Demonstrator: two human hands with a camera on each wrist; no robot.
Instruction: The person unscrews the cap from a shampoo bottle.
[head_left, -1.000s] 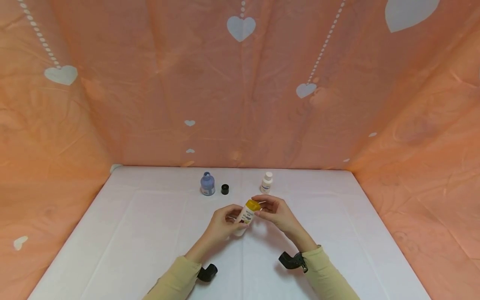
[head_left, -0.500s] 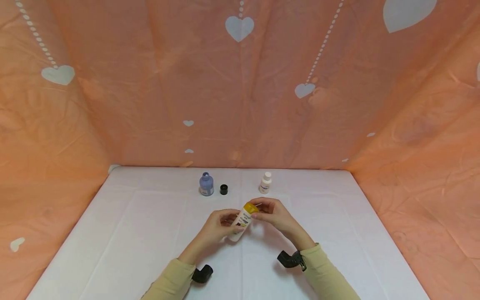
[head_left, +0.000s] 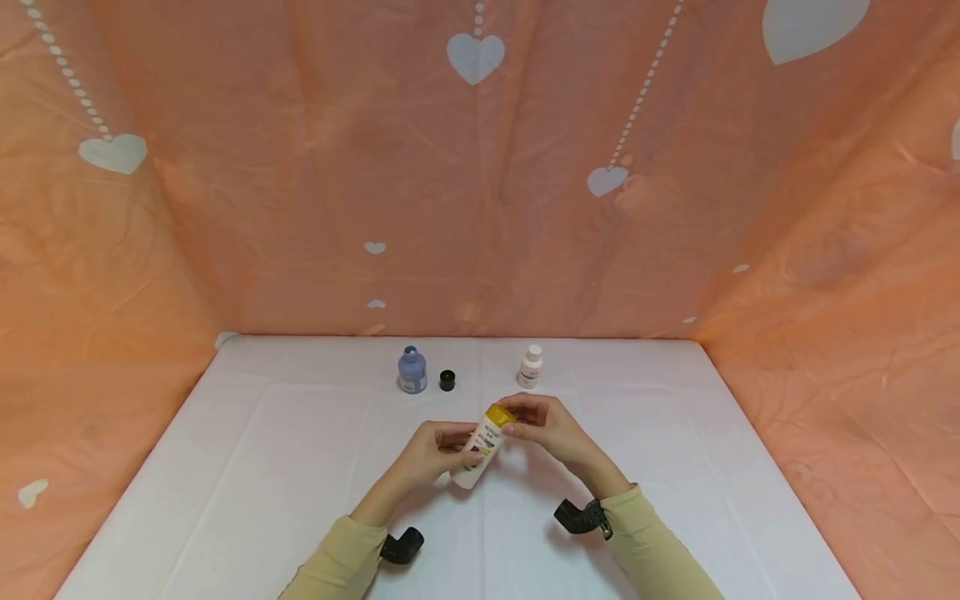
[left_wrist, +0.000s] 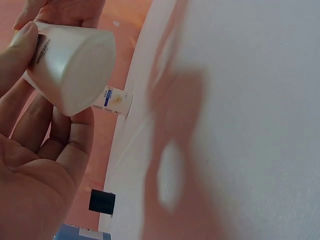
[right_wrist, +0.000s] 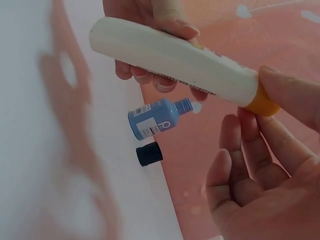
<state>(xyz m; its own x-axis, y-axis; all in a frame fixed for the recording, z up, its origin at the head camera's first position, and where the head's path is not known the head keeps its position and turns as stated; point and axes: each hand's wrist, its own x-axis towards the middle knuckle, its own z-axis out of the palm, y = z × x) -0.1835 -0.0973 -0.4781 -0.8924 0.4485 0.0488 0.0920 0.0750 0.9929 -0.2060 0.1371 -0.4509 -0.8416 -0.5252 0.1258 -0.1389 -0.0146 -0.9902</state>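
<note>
A white bottle (head_left: 480,450) with a yellow cap (head_left: 500,414) is held tilted above the table, cap up and to the right. My left hand (head_left: 431,454) grips its body, thumb across the label and fingers behind. With thumb and fingertips my right hand (head_left: 555,431) pinches the cap. In the left wrist view the bottle's base (left_wrist: 90,70) faces the camera, and the cap is out of sight there. Seen from the right wrist, the bottle (right_wrist: 175,57) shows its narrow side, with the right thumb on the yellow cap (right_wrist: 262,102).
Behind the hands stand a blue bottle (head_left: 412,371) with an uncovered neck, a small black cap (head_left: 447,381) and a small white bottle (head_left: 530,367). They are on the white-covered table (head_left: 300,467). An orange curtain (head_left: 480,208) with hearts surrounds it at the back and sides.
The white bottle has moved slightly down and left with both hands, and its label now shows more. The right fingers stay at the yellow cap. The objects behind stand as before.
</note>
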